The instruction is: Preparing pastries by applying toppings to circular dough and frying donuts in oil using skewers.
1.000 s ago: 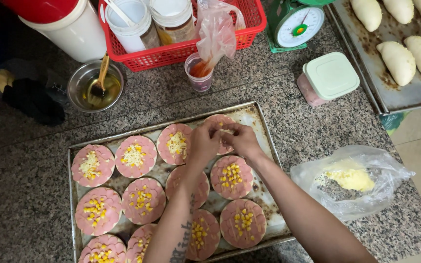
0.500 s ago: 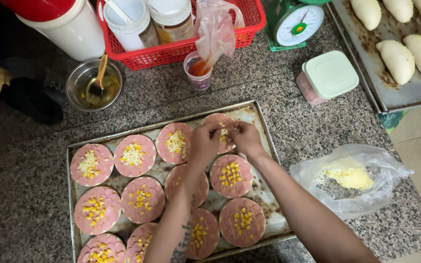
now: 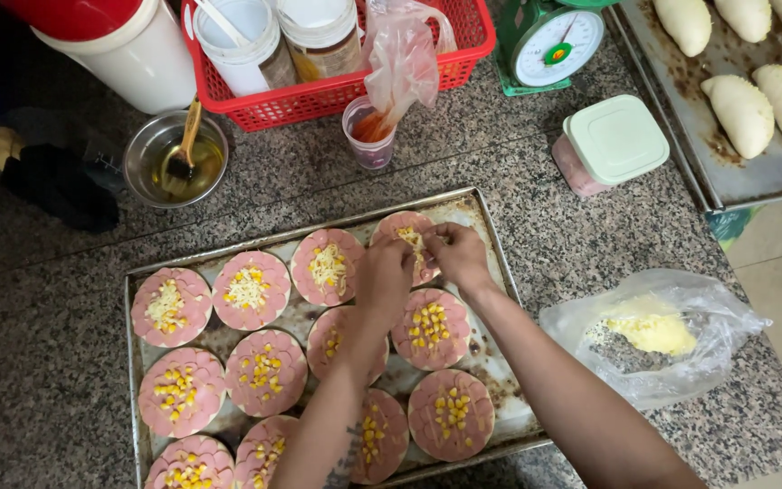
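A metal baking tray (image 3: 486, 222) on the granite counter holds several round dough bases topped with pink ham slices and corn. Three in the back row also carry shredded cheese (image 3: 328, 265). My left hand (image 3: 386, 277) and my right hand (image 3: 457, 255) meet over the back-right round (image 3: 402, 225), fingers pinched on shredded cheese above it. A clear plastic bag of shredded cheese (image 3: 653, 337) lies to the right of the tray.
Behind the tray stand a red basket (image 3: 463, 54) with jars, a plastic cup with a sauce bag (image 3: 371, 136), a steel bowl with a brush (image 3: 174, 161), a green scale (image 3: 549, 41) and a lidded pale green box (image 3: 615, 140). A second tray (image 3: 726, 181) with dough pieces sits at the right.
Both hands have stayed over the back-right round, the fingers shifting a little as cheese drops onto it. The view has drifted slightly.
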